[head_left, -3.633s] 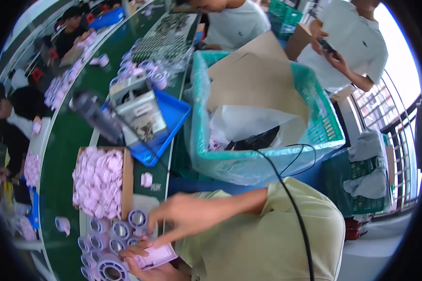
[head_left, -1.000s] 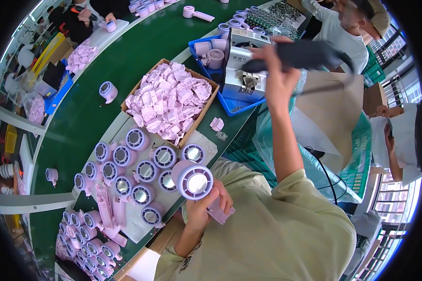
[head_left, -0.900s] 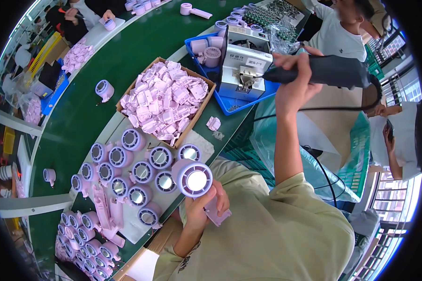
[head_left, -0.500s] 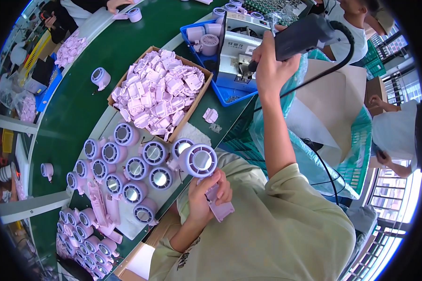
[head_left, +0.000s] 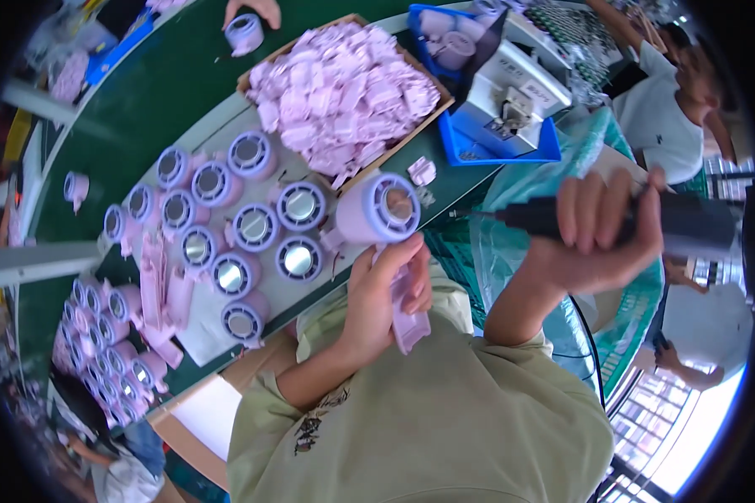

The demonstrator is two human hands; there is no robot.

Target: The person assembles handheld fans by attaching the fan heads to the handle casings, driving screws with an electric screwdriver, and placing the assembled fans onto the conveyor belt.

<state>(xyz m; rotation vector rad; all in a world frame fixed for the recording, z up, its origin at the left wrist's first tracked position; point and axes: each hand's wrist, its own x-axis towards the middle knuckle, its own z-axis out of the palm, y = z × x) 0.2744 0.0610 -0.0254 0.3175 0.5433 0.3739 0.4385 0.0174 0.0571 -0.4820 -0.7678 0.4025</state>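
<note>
My left hand [head_left: 387, 289] is closed around the handle of a pink handheld fan [head_left: 356, 210]. The fan's round head, with a purple ring and a shiny centre disc, points up, and its handle hangs below my fingers. To the right, my right hand [head_left: 604, 218] grips a dark electric screwdriver [head_left: 700, 225], slightly blurred. Its thin bit points left towards the fan and stays apart from it. Several similar fan heads [head_left: 256, 226] stand on a pale mat [head_left: 205, 327] to the left of the held fan.
A cardboard box [head_left: 434, 107] piled with pink plastic parts [head_left: 344, 92] sits ahead. Right of it, a metal screw feeder [head_left: 520, 96] stands in a blue tray [head_left: 499, 155]. More fan heads [head_left: 109, 344] crowd the left. Another person's hand [head_left: 256, 10] touches a fan head across the green table [head_left: 164, 101].
My right hand has brought the screwdriver down from beside the screw feeder, its bit now pointing left towards the fan. The held fan has turned slightly. The whole view has shifted.
</note>
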